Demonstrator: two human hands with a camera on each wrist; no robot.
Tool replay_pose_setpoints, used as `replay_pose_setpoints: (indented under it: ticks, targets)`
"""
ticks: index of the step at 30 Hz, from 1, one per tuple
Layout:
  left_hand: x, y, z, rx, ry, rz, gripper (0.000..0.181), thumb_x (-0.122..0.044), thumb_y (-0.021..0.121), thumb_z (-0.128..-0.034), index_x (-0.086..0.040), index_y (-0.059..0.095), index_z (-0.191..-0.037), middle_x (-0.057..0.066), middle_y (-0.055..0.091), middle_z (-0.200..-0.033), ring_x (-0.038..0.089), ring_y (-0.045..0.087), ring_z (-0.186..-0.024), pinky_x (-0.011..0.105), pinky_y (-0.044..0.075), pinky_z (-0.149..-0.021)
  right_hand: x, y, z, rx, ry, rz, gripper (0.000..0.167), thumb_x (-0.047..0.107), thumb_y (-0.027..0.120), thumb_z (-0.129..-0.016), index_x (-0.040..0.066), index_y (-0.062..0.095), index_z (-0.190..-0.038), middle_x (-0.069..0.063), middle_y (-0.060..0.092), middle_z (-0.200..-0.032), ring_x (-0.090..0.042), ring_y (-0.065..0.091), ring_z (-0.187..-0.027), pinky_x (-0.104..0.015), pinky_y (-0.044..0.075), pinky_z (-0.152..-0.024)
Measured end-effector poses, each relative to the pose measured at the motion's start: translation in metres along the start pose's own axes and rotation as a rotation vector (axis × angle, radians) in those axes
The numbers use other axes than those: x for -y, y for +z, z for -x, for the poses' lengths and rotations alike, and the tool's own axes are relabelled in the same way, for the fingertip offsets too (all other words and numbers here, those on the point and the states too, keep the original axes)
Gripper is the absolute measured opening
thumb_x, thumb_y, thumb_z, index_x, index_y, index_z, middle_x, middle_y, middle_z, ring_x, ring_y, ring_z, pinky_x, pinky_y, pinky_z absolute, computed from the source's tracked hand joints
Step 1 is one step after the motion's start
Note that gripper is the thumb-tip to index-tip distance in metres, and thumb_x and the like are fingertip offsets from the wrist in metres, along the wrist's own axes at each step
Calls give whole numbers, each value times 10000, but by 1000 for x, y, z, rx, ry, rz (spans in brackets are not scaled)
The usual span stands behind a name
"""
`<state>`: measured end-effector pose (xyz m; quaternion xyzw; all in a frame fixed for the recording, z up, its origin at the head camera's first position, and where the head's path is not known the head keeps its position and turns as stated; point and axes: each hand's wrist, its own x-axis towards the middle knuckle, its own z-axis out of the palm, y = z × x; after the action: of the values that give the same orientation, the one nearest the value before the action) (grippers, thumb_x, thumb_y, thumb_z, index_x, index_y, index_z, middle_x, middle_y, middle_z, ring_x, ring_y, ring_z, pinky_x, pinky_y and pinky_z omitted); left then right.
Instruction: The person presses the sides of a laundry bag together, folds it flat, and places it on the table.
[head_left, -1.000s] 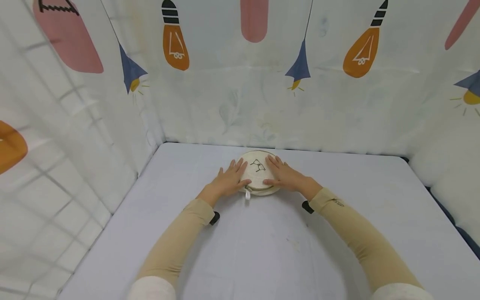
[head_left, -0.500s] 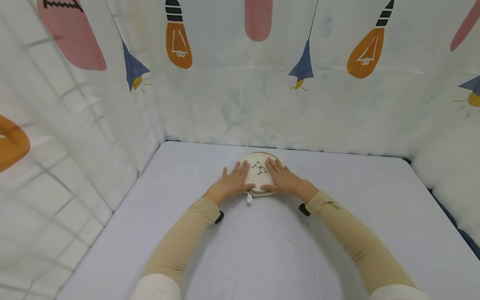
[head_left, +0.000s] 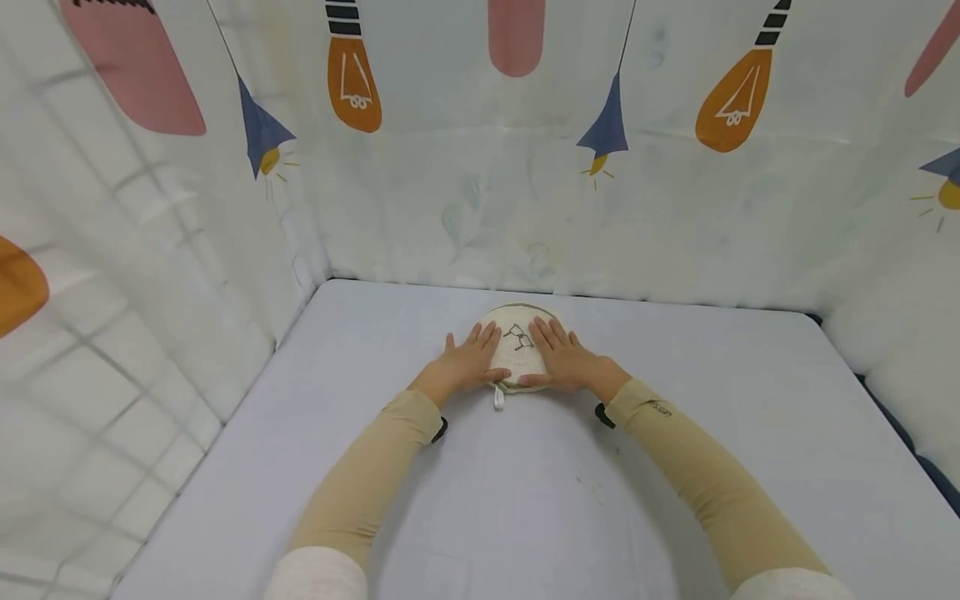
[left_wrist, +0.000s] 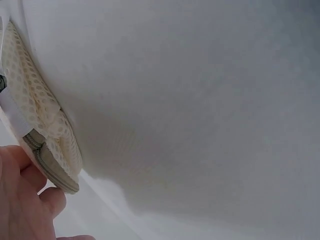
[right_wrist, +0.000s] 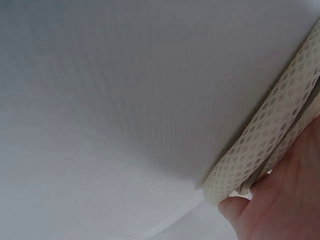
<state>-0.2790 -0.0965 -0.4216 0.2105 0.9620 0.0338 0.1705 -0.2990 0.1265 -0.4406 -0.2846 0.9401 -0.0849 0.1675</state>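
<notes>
A round cream mesh pouch [head_left: 517, 360] with a dark line drawing on top lies near the table's back edge. On its left side rests the left hand [head_left: 467, 360], fingers spread and fairly straight. The right hand [head_left: 567, 360] lies flat on the right side, fingers extended over the top. A white tab [head_left: 498, 398] sticks out at the pouch's front. In the left wrist view, the pouch's zipped rim [left_wrist: 52, 167] is beside the left hand [left_wrist: 25, 200]. In the right wrist view, the mesh side [right_wrist: 260, 135] meets the table, with the right hand [right_wrist: 285, 195] against it.
A white cloth covers the table [head_left: 525, 500]. Behind it hangs a pale curtain [head_left: 465, 208] printed with bulbs and lamps, and another white sheet [head_left: 150, 275] with grid-like shadows stands at the left. Dark bands circle both wrists.
Over the last second the left hand has shifted slightly right on the pouch, and the right hand has moved slightly left and down. The pouch's front edge looks flatter. The head view has shifted a little.
</notes>
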Motion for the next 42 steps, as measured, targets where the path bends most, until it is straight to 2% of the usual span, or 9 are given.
replay_pose_setpoints:
  ticks: [6,11,16,21,28,30,35,42]
  targets:
    - [1,-1,-1,18,-5,19,873,-586,404,-1055,-73,24,-1650,80,-46,-1714,289,-46,-1563,696,82,-1178,-1,0,-3,44,34,14,1069,690,463,-994,58,-127,-1622,-128,-170,-1694,-341,-181,-1537,-590,14,-1223]
    - [3,0,-3,23,-12,29,873,-595,404,-1052,-89,24,-1653,70,-43,-1715,281,-40,-1564,691,79,-1182,3,-6,0,49,25,6,1063,660,500,-997,24,-73,-1627,-168,-124,-1696,-371,-136,-1543,-618,41,-1214]
    - [5,-1,-3,17,1,35,882,-591,421,-1048,-85,26,-1652,78,-37,-1713,284,-29,-1564,688,76,-1183,6,-10,3,35,19,11,1050,638,514,-1003,16,-55,-1628,-177,-107,-1696,-380,-116,-1544,-617,60,-1215]
    - [8,-6,-3,0,23,36,914,-596,448,-1038,-67,20,-1648,89,-32,-1710,283,-11,-1563,678,80,-1188,2,-15,3,-8,-36,7,1048,603,555,-1001,-4,-26,-1626,-197,-73,-1695,-400,-87,-1544,-618,94,-1212]
    - [3,-13,-13,-36,60,38,1078,-601,635,-943,-56,28,-1647,84,-30,-1714,302,1,-1564,688,86,-1182,-4,-20,1,-6,-77,-25,1164,535,710,-934,-37,-42,-1613,-251,-99,-1675,-431,-89,-1535,-652,113,-1194]
    - [0,-15,-18,-31,59,33,1096,-599,663,-924,-69,36,-1650,70,-38,-1714,299,-4,-1564,687,82,-1182,-6,-22,1,-1,-69,-20,1194,540,735,-913,-34,-43,-1614,-245,-101,-1677,-425,-89,-1536,-655,116,-1193]
    - [2,-13,-19,0,38,30,1089,-620,649,-921,-92,43,-1654,44,-30,-1716,291,-2,-1564,692,82,-1178,-4,-21,-5,14,-48,11,1213,563,756,-885,-31,-4,-1620,-233,-54,-1686,-413,-53,-1545,-667,139,-1183]
    - [1,-18,-20,44,15,49,1076,-613,649,-927,-103,44,-1657,35,-29,-1717,298,-17,-1564,690,59,-1180,-5,-23,-9,57,-19,36,1185,606,713,-899,2,5,-1632,-192,-11,-1701,-399,-23,-1550,-683,149,-1175]
